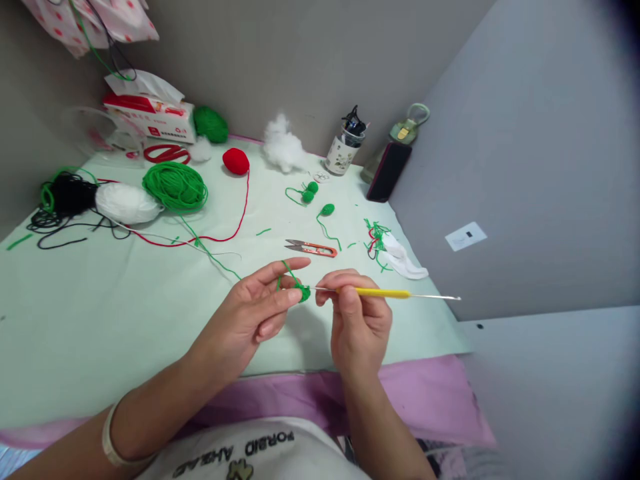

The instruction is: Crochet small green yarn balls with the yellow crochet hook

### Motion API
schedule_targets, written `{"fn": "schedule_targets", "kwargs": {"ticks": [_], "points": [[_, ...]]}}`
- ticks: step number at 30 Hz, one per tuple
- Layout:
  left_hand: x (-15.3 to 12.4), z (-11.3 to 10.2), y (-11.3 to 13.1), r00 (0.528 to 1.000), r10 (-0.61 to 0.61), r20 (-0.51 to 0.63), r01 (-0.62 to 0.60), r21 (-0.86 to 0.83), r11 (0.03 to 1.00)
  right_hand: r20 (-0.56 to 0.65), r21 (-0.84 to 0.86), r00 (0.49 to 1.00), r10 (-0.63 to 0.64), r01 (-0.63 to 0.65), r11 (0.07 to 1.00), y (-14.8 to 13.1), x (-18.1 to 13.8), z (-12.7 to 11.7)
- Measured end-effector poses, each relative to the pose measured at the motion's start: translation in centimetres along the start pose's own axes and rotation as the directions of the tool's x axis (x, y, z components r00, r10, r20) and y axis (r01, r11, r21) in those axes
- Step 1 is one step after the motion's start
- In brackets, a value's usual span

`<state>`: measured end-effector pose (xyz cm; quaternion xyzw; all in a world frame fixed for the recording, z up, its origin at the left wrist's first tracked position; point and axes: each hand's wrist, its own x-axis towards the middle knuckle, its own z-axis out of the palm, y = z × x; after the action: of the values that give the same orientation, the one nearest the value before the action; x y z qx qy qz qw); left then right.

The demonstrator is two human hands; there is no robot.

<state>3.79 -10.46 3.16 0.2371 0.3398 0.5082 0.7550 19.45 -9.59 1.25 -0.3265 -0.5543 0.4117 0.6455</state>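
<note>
My left hand pinches a small green crochet piece between thumb and fingers. Green yarn loops over its raised index finger and trails back toward the green yarn skein. A double-ended crochet hook with a yellow grip is held in my right hand, its left tip meeting the crochet piece. The other hook end points right, free in the air. Just beyond my hands lie orange-handled thread snips, blades to the left. Farther back rest small green crocheted balls and a single green one with a yarn tail.
White yarn, black yarn, a red ball, red scissors and a tissue box stand left. White stuffing, a pen cup and a phone line the back. Yarn scraps lie right.
</note>
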Motion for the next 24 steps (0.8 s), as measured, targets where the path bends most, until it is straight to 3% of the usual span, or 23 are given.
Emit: {"fn": "schedule_targets", "kwargs": {"ticks": [7,11,16,18,20,22,24], "points": [[0.0,-0.3,0.5,0.998,0.060,-0.032,-0.057,0.088,0.995,-0.053,-0.005,0.998,0.021,-0.022,1.000,-0.4,-0.1,0.1],[-0.2,-0.1,0.4,0.998,0.054,-0.018,-0.052,0.097,0.994,-0.009,0.050,0.998,0.058,-0.058,0.997,-0.6,0.1,0.2],[-0.2,0.2,-0.2,0.999,0.036,0.023,-0.038,0.142,0.989,0.015,-0.095,1.000,0.003,-0.001,0.995,-0.1,0.0,0.4],[-0.1,0.2,-0.4,0.998,0.066,-0.010,-0.063,0.170,0.983,0.030,-0.176,0.999,-0.045,0.050,0.983,0.0,-0.3,0.4],[0.0,0.2,-0.6,0.995,0.090,-0.053,-0.080,0.167,0.983,0.085,-0.332,0.983,-0.161,0.180,0.926,0.2,-0.6,0.4],[0.1,0.2,-0.7,0.998,0.041,-0.043,-0.036,0.112,0.993,0.186,-0.485,0.936,-0.301,0.353,0.800,0.4,-0.8,0.3],[0.2,0.2,-0.7,0.998,-0.055,0.019,0.054,0.033,0.998,0.227,-0.533,0.899,-0.375,0.437,0.725,0.5,-0.9,0.2]]}}
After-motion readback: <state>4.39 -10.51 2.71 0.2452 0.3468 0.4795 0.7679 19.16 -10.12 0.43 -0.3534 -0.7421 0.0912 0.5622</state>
